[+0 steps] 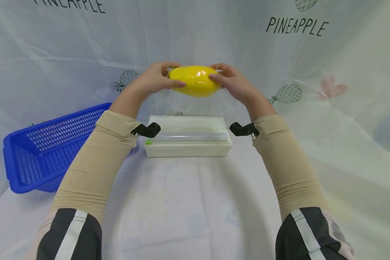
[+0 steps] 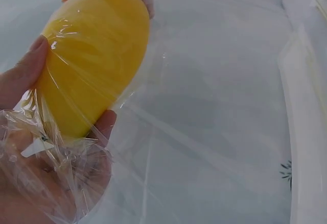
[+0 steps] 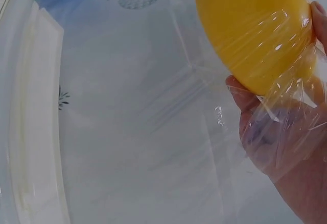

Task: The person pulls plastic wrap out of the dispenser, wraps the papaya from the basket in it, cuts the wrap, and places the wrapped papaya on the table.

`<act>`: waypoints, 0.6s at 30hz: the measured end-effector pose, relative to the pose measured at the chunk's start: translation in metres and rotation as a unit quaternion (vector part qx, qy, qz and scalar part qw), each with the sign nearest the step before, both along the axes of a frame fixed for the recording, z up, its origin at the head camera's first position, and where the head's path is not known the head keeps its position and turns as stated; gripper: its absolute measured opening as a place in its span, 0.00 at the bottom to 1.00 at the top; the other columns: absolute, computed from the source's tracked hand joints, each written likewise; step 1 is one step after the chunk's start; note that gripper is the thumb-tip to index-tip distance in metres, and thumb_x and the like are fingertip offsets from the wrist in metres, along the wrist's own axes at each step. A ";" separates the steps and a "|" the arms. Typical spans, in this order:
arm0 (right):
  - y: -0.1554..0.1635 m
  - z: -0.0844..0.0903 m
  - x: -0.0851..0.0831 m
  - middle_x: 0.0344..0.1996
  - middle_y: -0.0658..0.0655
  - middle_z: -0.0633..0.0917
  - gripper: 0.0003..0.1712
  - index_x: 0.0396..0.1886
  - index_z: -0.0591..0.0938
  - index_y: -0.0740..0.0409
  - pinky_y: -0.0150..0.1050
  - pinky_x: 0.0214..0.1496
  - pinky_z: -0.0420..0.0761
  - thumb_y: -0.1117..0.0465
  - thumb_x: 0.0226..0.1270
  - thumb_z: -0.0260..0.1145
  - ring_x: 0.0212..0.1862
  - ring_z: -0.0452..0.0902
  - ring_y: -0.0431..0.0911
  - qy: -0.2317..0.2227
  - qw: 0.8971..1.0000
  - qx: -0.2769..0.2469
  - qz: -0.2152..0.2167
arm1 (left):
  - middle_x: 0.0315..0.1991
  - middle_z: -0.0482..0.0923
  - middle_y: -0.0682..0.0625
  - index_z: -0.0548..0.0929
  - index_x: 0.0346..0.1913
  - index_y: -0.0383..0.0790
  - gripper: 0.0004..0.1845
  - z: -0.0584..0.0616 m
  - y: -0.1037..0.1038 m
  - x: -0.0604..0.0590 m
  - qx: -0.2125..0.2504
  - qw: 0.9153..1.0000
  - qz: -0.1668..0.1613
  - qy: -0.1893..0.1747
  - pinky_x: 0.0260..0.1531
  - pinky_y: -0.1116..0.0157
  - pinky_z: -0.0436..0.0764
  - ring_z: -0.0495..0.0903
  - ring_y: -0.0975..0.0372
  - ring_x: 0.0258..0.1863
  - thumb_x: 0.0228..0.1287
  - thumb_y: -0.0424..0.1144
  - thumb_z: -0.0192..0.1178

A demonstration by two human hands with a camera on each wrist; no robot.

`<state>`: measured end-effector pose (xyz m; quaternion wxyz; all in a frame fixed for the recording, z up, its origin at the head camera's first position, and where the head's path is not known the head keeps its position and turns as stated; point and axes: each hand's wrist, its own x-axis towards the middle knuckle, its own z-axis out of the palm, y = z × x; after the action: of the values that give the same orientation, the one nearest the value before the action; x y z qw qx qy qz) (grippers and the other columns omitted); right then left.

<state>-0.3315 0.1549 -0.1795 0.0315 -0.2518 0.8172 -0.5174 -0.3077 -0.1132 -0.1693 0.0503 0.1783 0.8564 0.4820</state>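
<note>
Above the far side of the table, both hands hold up a smooth yellow oval fruit [image 1: 195, 81], its exact kind unclear. Clear cling film [image 2: 64, 170] is stretched tightly over it and gathers in loose crinkles at both ends. The left hand [image 1: 156, 77] grips the left end, its thumb on the near side. At the opposite end the right hand [image 1: 235, 83] grips with thumb and fingers. Loose film [image 3: 286, 127] drapes over the right palm in the right wrist view. Below the fruit stands a white cling film dispenser [image 1: 186, 150] with a clear film roll inside.
A blue plastic basket [image 1: 56, 122] with perforated walls stands tilted at the left, partly behind the left forearm. White cloth printed with pineapples [image 1: 289, 94] covers the table and the backdrop. Black wrist mounts [image 1: 149, 130] jut inward from both sleeves, over the dispenser's sides.
</note>
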 end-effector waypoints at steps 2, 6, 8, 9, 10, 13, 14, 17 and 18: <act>0.000 0.002 0.000 0.50 0.58 0.78 0.27 0.67 0.69 0.57 0.41 0.54 0.71 0.52 0.74 0.59 0.48 0.73 0.50 0.006 1.000 -0.007 0.005 | 0.60 0.73 0.46 0.63 0.73 0.50 0.41 0.003 0.000 0.002 -0.005 1.000 0.005 -0.001 0.55 0.58 0.72 0.73 0.56 0.53 0.59 0.49 0.69; 0.000 0.004 0.002 0.48 0.59 0.79 0.25 0.65 0.70 0.59 0.41 0.53 0.71 0.53 0.74 0.58 0.47 0.74 0.51 0.015 0.999 -0.025 0.017 | 0.60 0.73 0.46 0.63 0.74 0.50 0.41 0.007 0.001 0.005 -0.009 1.000 0.010 0.004 0.55 0.59 0.73 0.73 0.56 0.53 0.59 0.50 0.69; 0.000 0.003 0.003 0.49 0.59 0.80 0.26 0.65 0.70 0.59 0.41 0.55 0.71 0.52 0.74 0.58 0.47 0.74 0.52 0.016 0.999 -0.023 0.014 | 0.60 0.73 0.47 0.63 0.73 0.49 0.42 0.007 0.001 0.007 -0.011 1.000 0.010 0.009 0.55 0.59 0.73 0.73 0.57 0.53 0.58 0.51 0.70; 0.001 0.003 0.005 0.49 0.59 0.79 0.26 0.65 0.70 0.58 0.42 0.55 0.70 0.51 0.74 0.59 0.48 0.74 0.51 0.015 1.000 -0.017 0.010 | 0.60 0.73 0.47 0.64 0.73 0.49 0.42 0.006 0.001 0.008 -0.010 1.000 0.008 0.011 0.54 0.59 0.74 0.74 0.57 0.53 0.58 0.50 0.70; 0.001 0.002 0.006 0.50 0.58 0.79 0.26 0.65 0.70 0.57 0.42 0.56 0.70 0.51 0.74 0.59 0.49 0.74 0.51 0.014 1.000 -0.008 0.005 | 0.60 0.74 0.47 0.64 0.73 0.48 0.41 0.005 0.001 0.009 -0.012 1.000 0.006 0.013 0.55 0.58 0.74 0.74 0.56 0.52 0.58 0.50 0.70; 0.003 -0.004 0.012 0.52 0.57 0.79 0.28 0.66 0.70 0.55 0.44 0.58 0.70 0.49 0.72 0.60 0.50 0.73 0.51 0.008 1.000 0.025 -0.006 | 0.60 0.74 0.46 0.66 0.72 0.46 0.41 -0.001 0.001 0.013 -0.023 1.000 0.000 0.018 0.55 0.57 0.73 0.74 0.56 0.52 0.58 0.49 0.71; 0.004 -0.006 0.014 0.52 0.57 0.79 0.28 0.66 0.70 0.55 0.44 0.58 0.71 0.49 0.72 0.60 0.51 0.74 0.51 0.008 0.999 0.035 -0.005 | 0.60 0.74 0.46 0.66 0.72 0.46 0.40 -0.004 0.001 0.014 -0.027 0.999 -0.002 0.020 0.56 0.56 0.73 0.75 0.55 0.53 0.58 0.48 0.71; 0.008 -0.015 0.021 0.52 0.58 0.79 0.28 0.66 0.70 0.56 0.44 0.59 0.72 0.50 0.73 0.61 0.50 0.75 0.52 0.005 0.999 0.047 0.006 | 0.60 0.74 0.44 0.67 0.71 0.44 0.39 -0.012 0.003 0.020 -0.031 0.999 -0.008 0.018 0.58 0.54 0.72 0.74 0.53 0.54 0.58 0.47 0.71; 0.009 -0.018 0.023 0.52 0.58 0.80 0.27 0.66 0.70 0.57 0.44 0.60 0.72 0.51 0.73 0.61 0.50 0.75 0.52 0.004 0.999 0.048 0.011 | 0.60 0.74 0.43 0.67 0.71 0.44 0.39 -0.015 0.003 0.023 -0.031 0.999 -0.009 0.016 0.58 0.54 0.72 0.73 0.53 0.54 0.58 0.46 0.71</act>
<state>-0.3086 0.1642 -0.1972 0.0463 -0.2613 0.8385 -0.4759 -0.2845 -0.1098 -0.1844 0.0466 0.1914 0.8699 0.4522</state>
